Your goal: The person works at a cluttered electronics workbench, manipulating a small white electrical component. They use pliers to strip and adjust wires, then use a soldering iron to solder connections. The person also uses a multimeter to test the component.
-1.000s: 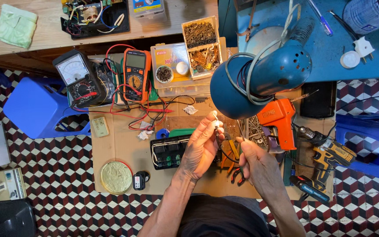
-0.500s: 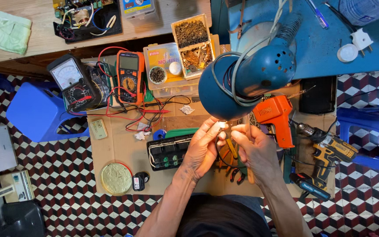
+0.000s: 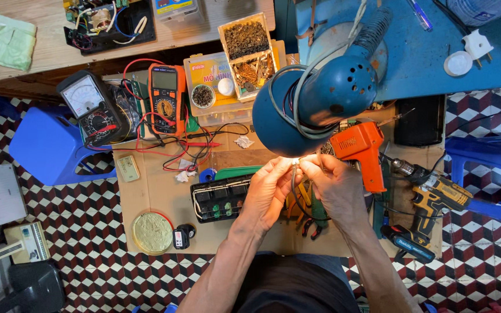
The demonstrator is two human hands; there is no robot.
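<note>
My left hand (image 3: pixel 271 191) and my right hand (image 3: pixel 334 185) meet fingertip to fingertip under the blue desk lamp (image 3: pixel 314 104), in its bright light. Both pinch a thin dark wire (image 3: pixel 294 181) that loops down between them; its lit end is too washed out to make out. A black circuit module (image 3: pixel 221 199) with white wires lies just left of my left hand. Pliers with coloured handles (image 3: pixel 311 211) rest on the cardboard below my hands. An orange soldering gun (image 3: pixel 362 149) stands just right of my right hand.
An orange digital multimeter (image 3: pixel 166 98) and a black analog meter (image 3: pixel 90 107) lie at the upper left amid red and black leads. A cordless drill (image 3: pixel 433 194) lies at right, a parts box (image 3: pixel 249 49) behind, a round tin (image 3: pixel 152 232) at the cardboard's front, blue stools on both sides.
My right hand has risen and closed in to meet my left hand under the lamp. The view has drifted slightly.
</note>
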